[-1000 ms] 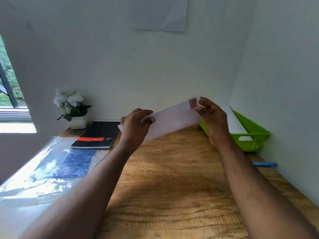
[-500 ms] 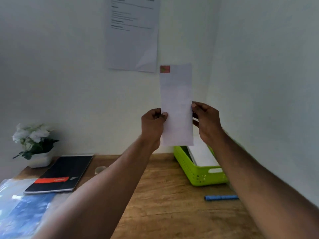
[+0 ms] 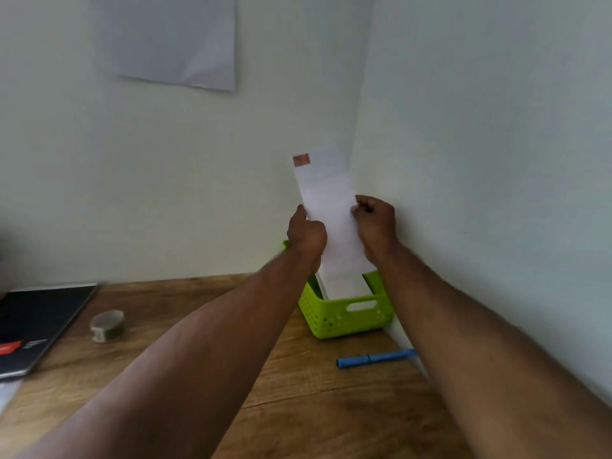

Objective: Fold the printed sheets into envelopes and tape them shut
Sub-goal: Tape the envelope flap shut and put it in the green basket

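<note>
Your left hand (image 3: 306, 235) and right hand (image 3: 376, 223) pinched the folded envelope (image 3: 328, 207) by its long edges, upright between them. You had lowered it until its bottom end sat just above the green basket (image 3: 344, 318) below your hands, probably to file it.

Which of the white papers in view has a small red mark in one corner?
The folded sheet held upright between the left hand and right hand. The sheet on the wall and the stack in the green basket show none.

head cam | faces forward-down, room corner | hands (image 3: 341, 233) close | slightly blurred
</note>
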The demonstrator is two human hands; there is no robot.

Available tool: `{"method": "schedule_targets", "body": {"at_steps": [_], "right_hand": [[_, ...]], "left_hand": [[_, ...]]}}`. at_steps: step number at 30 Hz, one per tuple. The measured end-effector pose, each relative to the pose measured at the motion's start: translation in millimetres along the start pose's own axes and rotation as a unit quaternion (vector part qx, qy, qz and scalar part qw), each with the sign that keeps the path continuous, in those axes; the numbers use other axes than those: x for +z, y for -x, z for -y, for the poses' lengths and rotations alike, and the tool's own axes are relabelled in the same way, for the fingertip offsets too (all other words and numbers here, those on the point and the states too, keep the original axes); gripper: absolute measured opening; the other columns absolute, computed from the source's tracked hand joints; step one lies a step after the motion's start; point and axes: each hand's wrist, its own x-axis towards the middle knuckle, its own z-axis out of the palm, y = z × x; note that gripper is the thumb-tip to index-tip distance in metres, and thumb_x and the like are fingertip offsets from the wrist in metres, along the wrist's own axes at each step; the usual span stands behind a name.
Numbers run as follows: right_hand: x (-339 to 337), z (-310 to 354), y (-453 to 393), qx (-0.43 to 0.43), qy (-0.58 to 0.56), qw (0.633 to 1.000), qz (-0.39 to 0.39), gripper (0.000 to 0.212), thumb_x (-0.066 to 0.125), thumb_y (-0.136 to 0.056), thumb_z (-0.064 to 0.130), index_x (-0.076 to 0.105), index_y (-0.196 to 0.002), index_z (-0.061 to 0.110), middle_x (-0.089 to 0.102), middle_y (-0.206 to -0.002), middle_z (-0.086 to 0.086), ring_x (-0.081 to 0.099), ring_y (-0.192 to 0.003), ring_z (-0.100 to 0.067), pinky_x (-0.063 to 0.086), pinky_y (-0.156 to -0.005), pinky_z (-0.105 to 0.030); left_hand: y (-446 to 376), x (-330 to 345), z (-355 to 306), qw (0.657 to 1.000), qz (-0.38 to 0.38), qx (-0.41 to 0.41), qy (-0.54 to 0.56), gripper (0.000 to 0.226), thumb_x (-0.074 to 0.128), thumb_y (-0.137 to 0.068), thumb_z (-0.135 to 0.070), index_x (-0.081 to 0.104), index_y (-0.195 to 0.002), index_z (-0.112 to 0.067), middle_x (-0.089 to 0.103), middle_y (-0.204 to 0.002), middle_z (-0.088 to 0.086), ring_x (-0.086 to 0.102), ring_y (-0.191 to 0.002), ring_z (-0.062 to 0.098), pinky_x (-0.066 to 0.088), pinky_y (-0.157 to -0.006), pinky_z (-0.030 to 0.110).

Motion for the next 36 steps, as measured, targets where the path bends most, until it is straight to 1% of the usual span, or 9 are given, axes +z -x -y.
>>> {"method": "schedule_targets", "body": {"at_steps": [6, 10, 14, 16, 20, 23, 27, 32, 36], "right_hand": [[-4, -35, 13, 0.033, 0.061, 0.997, 0.027, 0.021, 0.061, -0.083, 0.013, 0.072, -0.102, 0.011, 0.073, -0.096, -0.006, 0.069, -0.090, -0.027, 0.056, -0.084, -0.042], [-13, -47, 22, 0.027, 0.207, 0.975, 0.075, 0.040, 0.065, -0.080, 0.027, 0.065, -0.116, 0.011, 0.068, -0.113, -0.009, 0.064, -0.101, -0.026, 0.052, -0.089, -0.037], [-12, -45, 28, -0.063, 0.412, 0.907, 0.065, 0.044, 0.064, -0.082, 0.028, 0.056, -0.117, 0.002, 0.054, -0.120, -0.019, 0.051, -0.112, -0.034, 0.041, -0.092, -0.036], [-12, -46, 29, -0.078, 0.464, 0.878, 0.084, 0.043, 0.062, -0.084, 0.025, 0.052, -0.119, 0.002, 0.048, -0.124, -0.019, 0.050, -0.114, -0.034, 0.041, -0.092, -0.036], [-10, -51, 28, -0.046, 0.478, 0.863, 0.154, 0.043, 0.063, -0.085, 0.026, 0.054, -0.121, 0.003, 0.052, -0.128, -0.017, 0.051, -0.118, -0.032, 0.043, -0.092, -0.035], [-7, -53, 25, -0.036, 0.467, 0.864, 0.185, 0.049, 0.066, -0.084, 0.033, 0.054, -0.124, 0.006, 0.053, -0.131, -0.014, 0.050, -0.121, -0.029, 0.043, -0.092, -0.035], [-5, -53, 23, -0.017, 0.473, 0.842, 0.260, 0.069, 0.072, -0.078, 0.045, 0.051, -0.132, 0.008, 0.050, -0.140, -0.010, 0.044, -0.130, -0.025, 0.041, -0.100, -0.034], [-10, -56, 19, 0.002, 0.515, 0.784, 0.348, 0.096, 0.075, -0.073, 0.048, 0.027, -0.149, 0.012, 0.029, -0.155, -0.007, 0.030, -0.141, -0.022, 0.029, -0.109, -0.029], [-5, -61, 24, 0.004, 0.564, 0.728, 0.389, 0.099, 0.064, -0.078, 0.060, 0.012, -0.151, 0.019, 0.025, -0.154, -0.014, 0.028, -0.141, -0.029, 0.030, -0.112, -0.037]], "left_hand": [[8, 14, 8, 0.978, 0.033, -0.182, 0.097, 0.037, 0.047, -0.100, -0.028, 0.054, -0.128, -0.005, 0.065, -0.115, 0.015, 0.064, -0.097, 0.033, 0.054, -0.087, 0.047], [5, 17, 14, 0.966, 0.052, -0.230, 0.104, 0.035, 0.043, -0.101, -0.039, 0.062, -0.114, -0.012, 0.065, -0.087, 0.009, 0.060, -0.072, 0.026, 0.051, -0.075, 0.038], [-8, 25, 29, 0.968, 0.048, -0.230, 0.090, 0.046, 0.038, -0.100, -0.048, 0.062, -0.120, -0.013, 0.069, -0.107, 0.010, 0.062, -0.077, 0.026, 0.051, -0.072, 0.036], [-12, 27, 36, 0.965, 0.043, -0.240, 0.099, 0.051, 0.035, -0.098, -0.054, 0.063, -0.111, -0.014, 0.067, -0.112, 0.010, 0.063, -0.086, 0.027, 0.051, -0.081, 0.036], [-59, 31, 80, 0.955, 0.015, -0.281, 0.094, 0.072, 0.038, -0.078, -0.070, 0.061, -0.123, -0.017, 0.064, -0.125, 0.005, 0.063, -0.108, 0.030, 0.044, -0.102, 0.045], [-102, 39, 120, 0.946, 0.008, -0.316, 0.075, 0.089, 0.037, -0.060, -0.075, 0.058, -0.130, -0.023, 0.058, -0.134, 0.003, 0.057, -0.117, 0.032, 0.036, -0.106, 0.049], [-32, 32, 57, 0.945, -0.016, -0.316, 0.081, 0.063, 0.038, -0.085, -0.069, 0.061, -0.104, -0.013, 0.066, -0.103, 0.007, 0.061, -0.086, 0.024, 0.043, -0.088, 0.032], [-22, 29, 49, 0.948, -0.022, -0.309, 0.067, 0.064, 0.026, -0.092, -0.070, 0.063, -0.097, -0.018, 0.069, -0.105, 0.004, 0.060, -0.083, 0.025, 0.041, -0.069, 0.028], [-25, 33, 49, 0.953, -0.022, -0.294, 0.075, 0.064, 0.033, -0.094, -0.063, 0.063, -0.114, -0.011, 0.065, -0.123, 0.010, 0.061, -0.103, 0.027, 0.044, -0.088, 0.031]]}}
